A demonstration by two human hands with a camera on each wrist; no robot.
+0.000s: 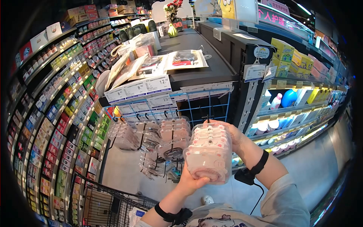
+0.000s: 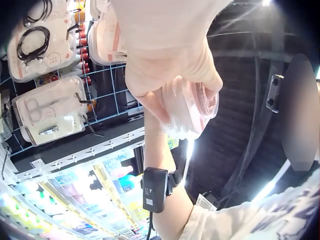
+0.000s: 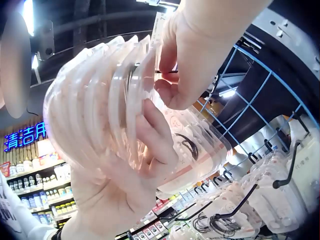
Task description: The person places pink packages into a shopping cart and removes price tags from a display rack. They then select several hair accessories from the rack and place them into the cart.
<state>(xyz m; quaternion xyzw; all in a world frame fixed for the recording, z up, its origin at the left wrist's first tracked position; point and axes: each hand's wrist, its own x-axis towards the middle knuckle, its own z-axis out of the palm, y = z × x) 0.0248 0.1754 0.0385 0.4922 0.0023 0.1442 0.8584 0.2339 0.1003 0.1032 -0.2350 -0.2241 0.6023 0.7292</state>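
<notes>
A stack of clear plastic blister packs [image 1: 210, 155] with pink-and-white cards fills the space between both hands. My left hand [image 1: 192, 182] holds it from below, thumb across the front pack and fingers [image 3: 150, 127] curled round the back. At the stack's upper right is my right hand [image 1: 235, 135], mostly behind the packs in the head view. In the right wrist view the right hand [image 3: 192, 62] has its fingers bent round a thin black hook [image 3: 167, 73] at the top of the packs. The left wrist view shows the left hand [image 2: 172, 62] gripping the packs [image 2: 182, 107].
More packs [image 1: 174, 132] hang on black hooks along a blue wire grid [image 1: 206, 102]. Above it is a dark counter [image 1: 223, 72] with price labels [image 1: 138, 89] and flat packets [image 1: 185, 59]. A shopping cart [image 1: 113, 204] stands lower left; stocked shelves [image 1: 298, 109] line the right.
</notes>
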